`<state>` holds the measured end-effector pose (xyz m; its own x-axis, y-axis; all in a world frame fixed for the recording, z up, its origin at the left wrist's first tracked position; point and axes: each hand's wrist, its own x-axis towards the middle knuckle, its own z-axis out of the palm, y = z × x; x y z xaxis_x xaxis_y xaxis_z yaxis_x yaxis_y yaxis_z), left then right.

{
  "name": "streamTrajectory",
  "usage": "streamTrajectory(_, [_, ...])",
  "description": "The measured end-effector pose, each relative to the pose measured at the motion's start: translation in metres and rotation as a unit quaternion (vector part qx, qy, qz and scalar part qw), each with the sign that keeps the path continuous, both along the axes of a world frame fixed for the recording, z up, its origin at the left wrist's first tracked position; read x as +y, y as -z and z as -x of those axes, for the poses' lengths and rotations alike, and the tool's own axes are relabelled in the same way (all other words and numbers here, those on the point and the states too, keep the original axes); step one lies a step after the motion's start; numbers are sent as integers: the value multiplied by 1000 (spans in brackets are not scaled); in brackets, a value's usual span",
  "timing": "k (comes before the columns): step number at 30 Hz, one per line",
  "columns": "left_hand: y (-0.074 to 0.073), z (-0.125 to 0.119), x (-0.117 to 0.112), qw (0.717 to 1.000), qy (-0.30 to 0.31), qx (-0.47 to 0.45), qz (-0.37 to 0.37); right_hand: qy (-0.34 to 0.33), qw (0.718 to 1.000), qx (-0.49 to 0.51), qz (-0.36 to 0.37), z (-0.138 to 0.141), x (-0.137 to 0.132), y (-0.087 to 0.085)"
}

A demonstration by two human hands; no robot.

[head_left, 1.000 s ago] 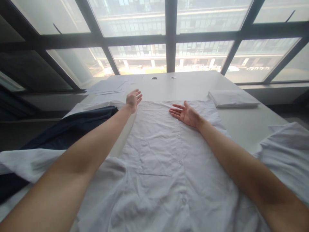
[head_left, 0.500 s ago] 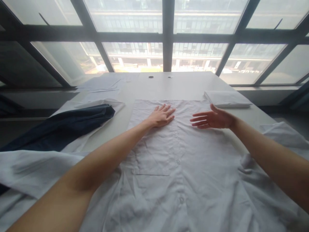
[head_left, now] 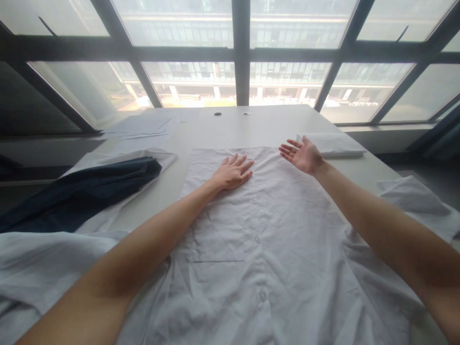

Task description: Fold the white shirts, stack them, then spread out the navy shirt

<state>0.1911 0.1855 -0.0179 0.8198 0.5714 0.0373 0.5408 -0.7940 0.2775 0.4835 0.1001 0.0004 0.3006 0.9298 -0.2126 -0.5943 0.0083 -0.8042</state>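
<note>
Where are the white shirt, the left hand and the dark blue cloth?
White shirt (head_left: 276,235), head view: on the middle of its front.
Left hand (head_left: 233,173), head view: on the back of the hand.
Dark blue cloth (head_left: 84,194), head view: on its middle.

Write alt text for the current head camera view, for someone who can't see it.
A person's left hand lies flat on a white button-front shirt laid out on a white table; the open right hand is near the shirt's far right corner. Dark blue fabric lies to the left, folded white cloth to the right, windows beyond.
</note>
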Motion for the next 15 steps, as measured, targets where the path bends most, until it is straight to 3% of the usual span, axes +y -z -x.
streamTrajectory(2, [0,0,0,1000,-5,4,-1,-61,998,26,19,10,6,3])
streamTrajectory(4, [0,0,-1,1000,-16,7,-3,-66,996,42,33,14,13,9])
streamTrajectory(8, [0,0,0,1000,-22,1,2,123,992,16,24,16,26,11])
streamTrajectory(10, [1,0,0,1000,-21,-4,8,142,990,14,2,22,27,8])
streamTrajectory(11, [1,0,1,1000,-20,-6,9,103,994,21,-9,28,26,6])
streamTrajectory(13, [2,-1,1,1000,-18,-6,6,-40,998,44,-17,42,23,4])
streamTrajectory(15, [2,-1,2,1000,-16,-2,2,-172,983,66,-2,53,22,4])
